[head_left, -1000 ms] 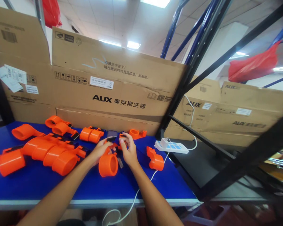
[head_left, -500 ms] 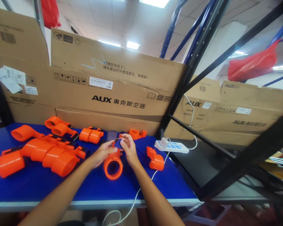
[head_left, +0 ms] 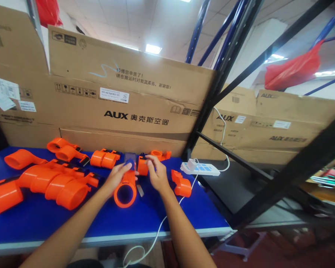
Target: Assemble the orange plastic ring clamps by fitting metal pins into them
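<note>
My left hand (head_left: 118, 178) is closed around the upper part of an orange tape dispenser (head_left: 129, 178). The dispenser's round ring faces me, and a dark blue piece (head_left: 130, 162) shows at its top under my thumb. To the right, my right hand (head_left: 158, 175) is apart from it, with fingers spread and nothing visible in them. Just left of those fingers stands another orange dispenser (head_left: 142, 167), partly hidden. A small pale strip (head_left: 140, 190) lies on the table between my hands.
Several orange dispensers (head_left: 56, 184) crowd the left of the blue table (head_left: 100, 219). One more dispenser (head_left: 182, 186) lies right of my hand, beside a white cable (head_left: 159, 232). A power strip (head_left: 201, 168) lies near the black rack post. Cardboard (head_left: 134, 100) walls the back.
My right hand has come off the dispenser and moved right, its fingers opening. My left hand still holds the dispenser. The pale strip and the dispenser behind are now uncovered. The view has shifted slightly.
</note>
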### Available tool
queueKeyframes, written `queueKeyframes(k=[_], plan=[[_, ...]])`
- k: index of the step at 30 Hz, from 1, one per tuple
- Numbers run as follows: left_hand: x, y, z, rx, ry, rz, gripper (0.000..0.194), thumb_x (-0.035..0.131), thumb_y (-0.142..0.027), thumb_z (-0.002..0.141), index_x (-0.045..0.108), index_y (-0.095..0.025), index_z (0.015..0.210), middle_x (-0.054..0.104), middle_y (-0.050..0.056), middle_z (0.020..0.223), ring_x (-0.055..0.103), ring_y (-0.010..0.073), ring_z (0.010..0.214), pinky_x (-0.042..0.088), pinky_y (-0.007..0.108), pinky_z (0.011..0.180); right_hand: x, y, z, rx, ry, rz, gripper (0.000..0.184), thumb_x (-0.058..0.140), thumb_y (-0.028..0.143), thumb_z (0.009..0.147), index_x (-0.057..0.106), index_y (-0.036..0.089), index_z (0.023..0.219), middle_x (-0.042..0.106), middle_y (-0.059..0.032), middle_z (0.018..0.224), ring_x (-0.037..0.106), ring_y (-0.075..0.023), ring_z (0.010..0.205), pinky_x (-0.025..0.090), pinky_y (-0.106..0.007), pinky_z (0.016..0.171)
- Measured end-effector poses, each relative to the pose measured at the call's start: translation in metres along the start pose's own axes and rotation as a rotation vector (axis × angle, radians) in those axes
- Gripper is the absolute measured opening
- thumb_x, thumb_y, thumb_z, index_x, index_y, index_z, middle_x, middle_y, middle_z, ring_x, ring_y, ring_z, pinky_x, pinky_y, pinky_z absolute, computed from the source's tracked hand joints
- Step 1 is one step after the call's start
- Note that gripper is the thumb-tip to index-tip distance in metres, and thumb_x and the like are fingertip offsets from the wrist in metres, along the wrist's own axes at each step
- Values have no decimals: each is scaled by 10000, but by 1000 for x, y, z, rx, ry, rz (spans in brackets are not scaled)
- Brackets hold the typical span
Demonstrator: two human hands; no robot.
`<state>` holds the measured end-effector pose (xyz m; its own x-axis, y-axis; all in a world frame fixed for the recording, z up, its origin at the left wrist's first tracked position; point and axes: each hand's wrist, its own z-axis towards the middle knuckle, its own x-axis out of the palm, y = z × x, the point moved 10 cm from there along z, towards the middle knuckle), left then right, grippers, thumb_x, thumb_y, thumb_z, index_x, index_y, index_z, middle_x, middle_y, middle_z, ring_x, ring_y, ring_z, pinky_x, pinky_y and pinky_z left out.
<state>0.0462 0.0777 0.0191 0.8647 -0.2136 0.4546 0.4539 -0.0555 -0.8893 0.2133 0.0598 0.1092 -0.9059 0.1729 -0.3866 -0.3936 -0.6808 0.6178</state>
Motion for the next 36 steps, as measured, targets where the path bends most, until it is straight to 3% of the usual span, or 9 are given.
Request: queueKeyframes(k=[2, 3, 5, 9, 12, 24, 30, 36], plan=[[-9, 7, 7, -66, -22, -39, 563, 760, -495, 780, 685, -102, 1176, 779, 182, 889, 751, 293, 687, 594, 363, 591, -25, -17, 2, 84, -88, -184, 229, 462, 259, 953, 663, 203, 1046, 693, -46, 855, 638, -196, 775, 503, -313, 756], [-12, 10, 10, -97, -25, -54, 567, 753, -504, 778, 687, -95, 1164, 778, 185, 879, 746, 290, 657, 589, 361, 574, -29, -26, 3, 124, -64, -257, 217, 468, 219, 922, 671, 200, 997, 688, -41, 820, 628, -194, 754, 488, -299, 726], [-16, 15, 14, -135, -29, -71, 570, 749, -511, 769, 693, -86, 1145, 778, 189, 868, 735, 283, 615, 581, 358, 555, -24, -41, 2, 174, 84, -361, 210, 492, 155, 859, 672, 200, 958, 674, -23, 772, 607, -182, 716, 454, -271, 683], [-13, 15, 14, -128, -20, -59, 592, 772, -510, 750, 688, -86, 1154, 779, 192, 879, 729, 278, 601, 569, 350, 546, 5, -56, -13, 182, 450, -464, 258, 570, 69, 731, 666, 209, 924, 666, -7, 792, 582, -159, 702, 388, -237, 637], [-9, 12, 10, -101, -15, -36, 596, 775, -511, 751, 687, -84, 1158, 779, 189, 863, 732, 280, 619, 569, 350, 558, 13, -57, -22, 182, 553, -516, 286, 625, 48, 663, 667, 207, 897, 653, -23, 857, 568, -162, 739, 359, -232, 629], [-12, 10, 9, -78, -42, -7, 595, 769, -517, 755, 691, -92, 1164, 779, 182, 866, 738, 283, 640, 578, 354, 571, 10, -59, -25, 221, 591, -597, 194, 639, 74, 686, 678, 225, 803, 657, -11, 846, 556, -154, 714, 315, -239, 604], [-6, 8, 7, -73, -28, -30, 592, 762, -514, 771, 675, -97, 1182, 779, 191, 897, 716, 249, 591, 576, 348, 564, -4, -49, -12, 189, 474, -555, 128, 627, 123, 735, 649, 215, 821, 682, -15, 824, 581, -161, 725, 336, -239, 624], [2, 7, 2, -81, 2, -27, 592, 759, -506, 782, 657, -98, 1200, 778, 200, 931, 730, 265, 633, 580, 349, 569, -11, -44, -7, 181, 411, -461, 238, 596, 83, 736, 650, 209, 931, 699, -7, 838, 598, -153, 718, 383, -234, 655]])
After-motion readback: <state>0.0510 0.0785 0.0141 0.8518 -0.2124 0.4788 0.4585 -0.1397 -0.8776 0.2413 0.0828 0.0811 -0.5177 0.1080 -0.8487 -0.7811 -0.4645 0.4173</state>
